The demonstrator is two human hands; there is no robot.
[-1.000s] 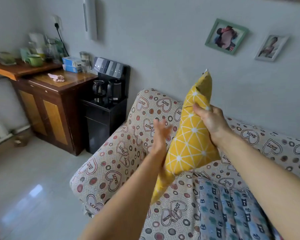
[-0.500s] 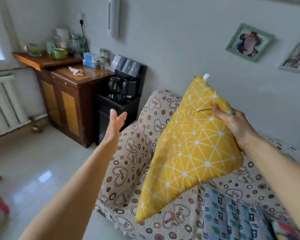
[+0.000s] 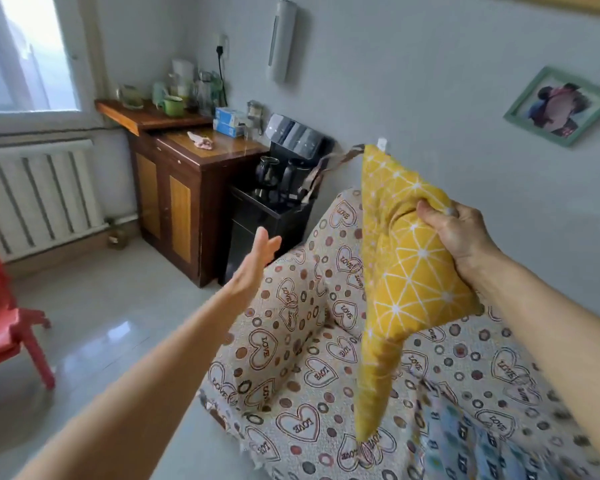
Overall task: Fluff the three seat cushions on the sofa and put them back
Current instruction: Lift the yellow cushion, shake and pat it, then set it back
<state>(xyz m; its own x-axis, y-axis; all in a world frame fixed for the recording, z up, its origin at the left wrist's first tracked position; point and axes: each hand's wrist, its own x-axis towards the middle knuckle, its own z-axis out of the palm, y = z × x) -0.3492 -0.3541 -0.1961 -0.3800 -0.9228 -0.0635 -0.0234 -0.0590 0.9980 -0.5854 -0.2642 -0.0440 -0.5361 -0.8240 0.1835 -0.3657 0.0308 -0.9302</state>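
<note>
A yellow cushion point(image 3: 400, 271) with a white line pattern hangs in the air above the sofa point(image 3: 291, 341), one corner pointing down. My right hand point(image 3: 454, 233) grips its upper right edge. To the cushion's left, clear of it, my left hand point(image 3: 253, 265) is held flat and open with fingers stretched, over the sofa's armrest. A blue patterned cushion point(image 3: 471, 445) lies on the seat at the lower right, blurred. The sofa has a cover with hearts and dots.
A black tea station point(image 3: 274, 202) stands right beside the sofa's armrest, a brown wooden cabinet point(image 3: 177, 188) with cups and boxes left of it. A red plastic chair point(image 3: 4, 323) is at the left edge, a radiator point(image 3: 35, 192) under the window. Picture frames hang on the wall.
My left hand struck the cushion a second ago, then swung out left and stays apart from it. My right hand has turned the cushion more edge-on. The view shifted left.
</note>
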